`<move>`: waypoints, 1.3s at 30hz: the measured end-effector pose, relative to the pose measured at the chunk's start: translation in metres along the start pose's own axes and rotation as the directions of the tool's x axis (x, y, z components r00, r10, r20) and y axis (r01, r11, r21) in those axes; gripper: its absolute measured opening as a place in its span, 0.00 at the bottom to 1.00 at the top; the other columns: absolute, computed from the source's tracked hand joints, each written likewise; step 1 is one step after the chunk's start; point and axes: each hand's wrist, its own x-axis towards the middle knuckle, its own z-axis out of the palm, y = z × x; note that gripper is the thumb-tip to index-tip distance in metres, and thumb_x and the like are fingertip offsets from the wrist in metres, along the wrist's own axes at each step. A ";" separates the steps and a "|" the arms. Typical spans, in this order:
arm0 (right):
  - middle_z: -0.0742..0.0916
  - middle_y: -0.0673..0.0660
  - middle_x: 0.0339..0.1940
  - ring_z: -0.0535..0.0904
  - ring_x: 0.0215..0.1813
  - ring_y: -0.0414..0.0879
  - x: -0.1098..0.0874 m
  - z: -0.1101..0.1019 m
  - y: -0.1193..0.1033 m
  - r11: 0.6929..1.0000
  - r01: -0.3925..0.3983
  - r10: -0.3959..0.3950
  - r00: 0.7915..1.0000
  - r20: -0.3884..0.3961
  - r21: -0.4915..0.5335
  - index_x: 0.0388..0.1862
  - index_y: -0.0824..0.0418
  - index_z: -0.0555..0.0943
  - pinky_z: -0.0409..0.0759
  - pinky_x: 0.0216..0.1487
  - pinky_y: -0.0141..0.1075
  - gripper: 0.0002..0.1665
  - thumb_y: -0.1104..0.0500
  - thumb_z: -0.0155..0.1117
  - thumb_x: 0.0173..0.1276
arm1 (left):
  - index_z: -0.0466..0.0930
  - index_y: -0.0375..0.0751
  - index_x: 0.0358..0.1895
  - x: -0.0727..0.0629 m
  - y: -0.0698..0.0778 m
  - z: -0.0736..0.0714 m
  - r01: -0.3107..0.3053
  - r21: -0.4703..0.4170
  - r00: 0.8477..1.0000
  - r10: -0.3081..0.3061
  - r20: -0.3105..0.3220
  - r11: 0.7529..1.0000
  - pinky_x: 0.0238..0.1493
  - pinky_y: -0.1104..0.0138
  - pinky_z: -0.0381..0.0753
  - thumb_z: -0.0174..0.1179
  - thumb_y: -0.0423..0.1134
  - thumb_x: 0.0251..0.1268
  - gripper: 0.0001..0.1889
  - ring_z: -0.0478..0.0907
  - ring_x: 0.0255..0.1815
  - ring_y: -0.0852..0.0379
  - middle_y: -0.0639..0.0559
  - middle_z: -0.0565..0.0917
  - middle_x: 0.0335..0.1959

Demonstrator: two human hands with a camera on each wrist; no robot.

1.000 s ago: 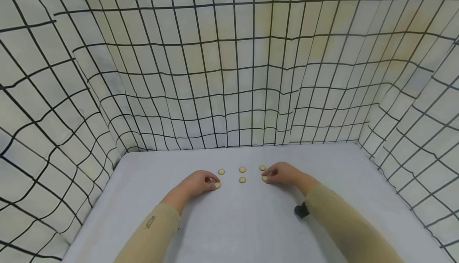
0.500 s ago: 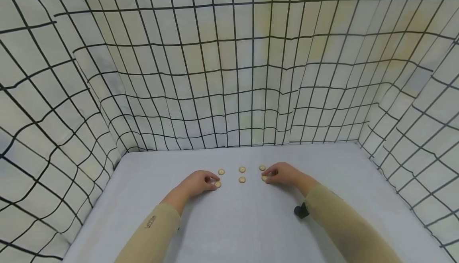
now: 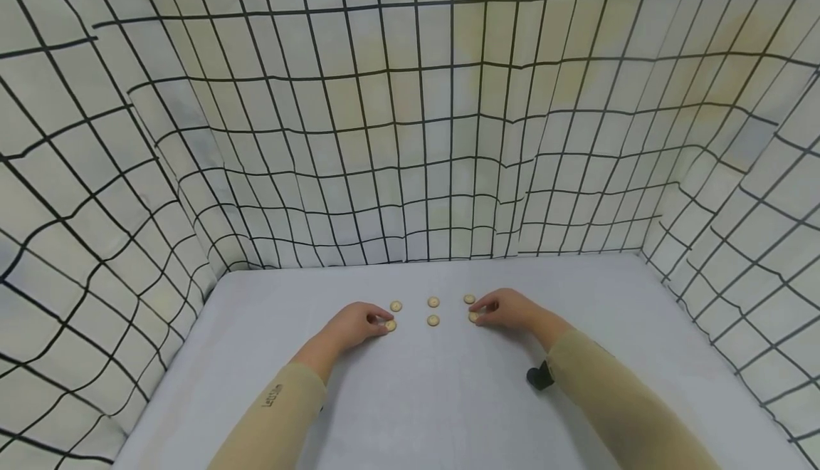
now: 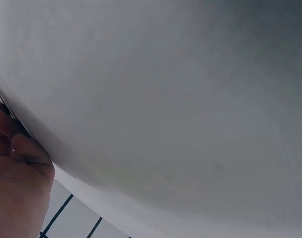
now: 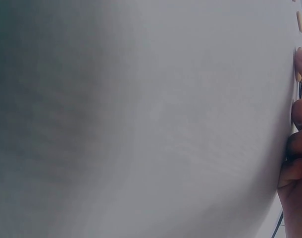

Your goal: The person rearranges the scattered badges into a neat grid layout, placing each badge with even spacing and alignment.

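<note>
Small round pale-yellow discs lie on the white table in two rows of three, with faint marks too small to read. My left hand (image 3: 354,327) pinches the near-left disc (image 3: 391,325) between thumb and forefinger, flat at the table. The far-left disc (image 3: 396,306) lies just beyond those fingertips. My right hand (image 3: 509,309) has thumb and forefinger around the near-right disc (image 3: 473,317), partly covering it. Close beyond it is the far-right disc (image 3: 470,299). Between the hands sit the far-middle disc (image 3: 433,302) and near-middle disc (image 3: 433,320), untouched. Both wrist views show mostly tabletop and some fingers.
A white cloth-like covering with black grid lines (image 3: 442,171) rises behind the table (image 3: 410,399) and on both sides. Under the right sleeve a small black object (image 3: 540,376) shows at the wrist.
The near-left disc has shifted slightly away from me and to the right, nearer the far-left disc, with my left fingers on it. My right hand stays almost still.
</note>
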 end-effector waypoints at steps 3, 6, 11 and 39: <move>0.85 0.46 0.48 0.75 0.47 0.43 0.000 0.000 0.001 1.000 0.003 -0.003 1.000 0.001 0.003 0.47 0.43 0.88 0.73 0.54 0.45 0.15 0.51 0.75 0.61 | 0.88 0.55 0.48 -0.001 0.001 0.000 -0.002 -0.003 1.000 0.002 -0.002 1.000 0.47 0.57 0.72 0.69 0.42 0.62 0.12 0.72 0.39 0.56 0.55 0.79 0.38; 0.85 0.45 0.47 0.75 0.47 0.43 -0.001 0.000 0.001 1.000 -0.001 0.001 1.000 0.000 0.011 0.47 0.43 0.88 0.74 0.54 0.45 0.14 0.52 0.75 0.61 | 0.88 0.54 0.49 -0.002 0.002 0.000 -0.001 -0.007 1.000 0.001 -0.001 1.000 0.47 0.57 0.72 0.69 0.42 0.62 0.12 0.72 0.39 0.56 0.55 0.79 0.37; 0.84 0.45 0.41 0.75 0.43 0.44 -0.002 -0.002 0.004 1.000 -0.006 0.006 1.000 0.004 0.011 0.47 0.43 0.88 0.74 0.49 0.43 0.15 0.51 0.75 0.60 | 0.88 0.54 0.49 -0.002 0.006 0.001 -0.003 -0.007 1.000 0.003 0.003 1.000 0.48 0.57 0.71 0.69 0.42 0.62 0.12 0.72 0.40 0.56 0.55 0.79 0.37; 0.84 0.49 0.40 0.77 0.40 0.46 -0.028 -0.010 0.018 0.992 -0.029 0.038 0.996 -0.078 0.121 0.53 0.49 0.86 0.77 0.39 0.39 0.19 0.45 0.69 0.66 | 0.81 0.52 0.60 -0.034 0.024 -0.015 -0.038 -0.011 0.999 0.038 -0.035 0.999 0.47 0.57 0.76 0.62 0.48 0.70 0.18 0.76 0.49 0.55 0.57 0.82 0.49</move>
